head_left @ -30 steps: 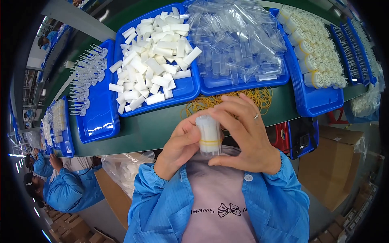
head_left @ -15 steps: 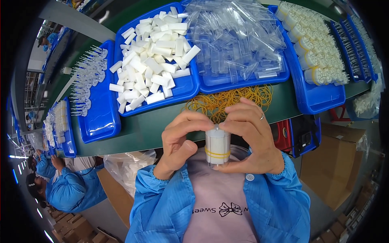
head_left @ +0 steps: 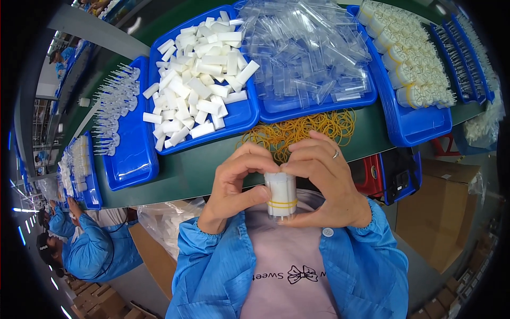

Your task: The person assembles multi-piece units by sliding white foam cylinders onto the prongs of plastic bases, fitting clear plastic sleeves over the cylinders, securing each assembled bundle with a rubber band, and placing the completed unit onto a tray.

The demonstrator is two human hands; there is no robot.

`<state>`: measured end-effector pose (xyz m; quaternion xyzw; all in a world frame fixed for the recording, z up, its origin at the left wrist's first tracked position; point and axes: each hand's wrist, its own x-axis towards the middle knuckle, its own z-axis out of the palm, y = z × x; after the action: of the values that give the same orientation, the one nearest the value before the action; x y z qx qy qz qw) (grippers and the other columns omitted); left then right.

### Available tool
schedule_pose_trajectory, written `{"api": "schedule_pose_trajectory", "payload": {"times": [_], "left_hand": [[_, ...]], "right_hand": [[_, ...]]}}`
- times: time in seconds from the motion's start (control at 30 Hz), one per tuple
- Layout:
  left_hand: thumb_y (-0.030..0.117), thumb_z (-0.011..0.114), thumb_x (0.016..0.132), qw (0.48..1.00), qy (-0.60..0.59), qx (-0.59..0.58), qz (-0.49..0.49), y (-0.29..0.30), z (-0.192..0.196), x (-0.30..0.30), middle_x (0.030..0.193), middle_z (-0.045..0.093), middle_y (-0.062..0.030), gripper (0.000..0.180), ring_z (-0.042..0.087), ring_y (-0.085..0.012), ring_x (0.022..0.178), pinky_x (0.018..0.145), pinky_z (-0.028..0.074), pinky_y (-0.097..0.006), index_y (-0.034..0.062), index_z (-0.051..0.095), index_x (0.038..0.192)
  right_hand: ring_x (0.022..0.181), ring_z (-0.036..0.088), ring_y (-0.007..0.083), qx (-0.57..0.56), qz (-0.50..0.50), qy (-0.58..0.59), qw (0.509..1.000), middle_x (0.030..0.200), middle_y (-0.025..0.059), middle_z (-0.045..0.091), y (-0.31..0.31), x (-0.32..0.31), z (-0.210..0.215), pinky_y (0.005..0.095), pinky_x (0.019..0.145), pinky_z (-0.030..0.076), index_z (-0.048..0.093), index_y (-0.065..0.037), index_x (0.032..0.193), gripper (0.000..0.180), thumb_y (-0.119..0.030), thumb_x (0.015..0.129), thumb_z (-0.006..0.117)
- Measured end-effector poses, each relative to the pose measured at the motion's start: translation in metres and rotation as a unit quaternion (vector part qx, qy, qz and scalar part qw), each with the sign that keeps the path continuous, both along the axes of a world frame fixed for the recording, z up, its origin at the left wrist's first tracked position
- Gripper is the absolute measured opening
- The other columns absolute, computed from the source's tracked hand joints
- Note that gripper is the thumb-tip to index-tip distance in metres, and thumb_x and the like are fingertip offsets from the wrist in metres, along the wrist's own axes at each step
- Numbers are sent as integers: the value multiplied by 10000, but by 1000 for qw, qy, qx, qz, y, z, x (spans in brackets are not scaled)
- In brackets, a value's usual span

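Clock face: centred on the white cylinder (head_left: 280,190), twelve toward the far side of the table (head_left: 196,171).
White cylinder: held near-upright between both hands, in front of the person's chest, just off the table's near edge; clear plastic shows at its lower end.
Yellow bands (head_left: 282,204): wrapped around the cylinder below its middle.
Left hand (head_left: 236,187): comes in from eight o'clock, wrist bent inward, knuckles arched; the index finger reaches over to the cylinder's top and the thumb lies against its side at nine.
Right hand (head_left: 325,183): comes in from four o'clock, with a ring on one finger; the index fingertip meets the top near twelve, the thumb stretches beneath toward six.
Finger spread: the right thumb and index stand wide, spanning the cylinder top to bottom; the left pair holds it more narrowly, though the exact contact of its fingertips is partly hidden.
Blue sleeves (head_left: 372,239): gathered at both wrists, elbows bent.
Rubber bands (head_left: 311,127): a loose yellow heap near one o'clock.
White blocks (head_left: 199,82): piled in a blue tray (head_left: 241,116) at eleven.
Clear strips (head_left: 308,56): heaped beyond the rubber bands, between twelve and one.
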<state>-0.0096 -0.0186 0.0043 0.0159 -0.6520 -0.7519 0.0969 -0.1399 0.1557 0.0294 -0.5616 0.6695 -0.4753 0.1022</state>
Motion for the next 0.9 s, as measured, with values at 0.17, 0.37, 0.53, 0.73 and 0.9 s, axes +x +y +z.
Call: {"api": "schedule_pose_trajectory", "payload": {"times": [0.17,0.37,0.53,0.73,0.9], "left_hand": [[264,763,758,998,-28,37,-41,-1,-2,-3,1067,496,-86,430,519,-169,992,868,426,-287,2,603,1060],[238,777,712,978,-92,167,91,21,-3,-7,1103,521,-64,527,541,-163,1026,897,427,-295,31,498,1108],[155,697,790,922,-132,359,62,34,2,-9,1128,540,-94,491,563,-210,1064,909,475,-349,48,438,1194],[228,693,832,900,-146,410,-27,48,4,-24,1179,537,-122,533,566,-254,1088,925,478,-397,48,404,1242],[189,683,827,979,-21,201,38,34,2,-20,1047,579,-136,376,587,-237,988,898,470,-376,23,489,1103]], "right_hand": [[1063,535,271,9,-4,1,1000,1048,79,552,5,4,-4,497,1020,325,578,-95,1070,643,-333,533,842],[1067,536,312,-24,-48,23,998,1204,129,508,3,1,-4,498,988,348,531,-81,1240,713,-324,627,802],[1016,550,311,-56,-85,96,990,1260,130,476,13,13,0,432,822,429,521,-167,1285,703,-277,638,773],[926,631,306,-124,-167,31,978,1084,155,608,39,3,0,359,760,515,564,-90,1117,501,-153,684,808],[1013,556,272,-10,-448,228,865,1083,138,575,126,-64,44,372,890,440,598,-24,1097,418,-86,706,732]]}}
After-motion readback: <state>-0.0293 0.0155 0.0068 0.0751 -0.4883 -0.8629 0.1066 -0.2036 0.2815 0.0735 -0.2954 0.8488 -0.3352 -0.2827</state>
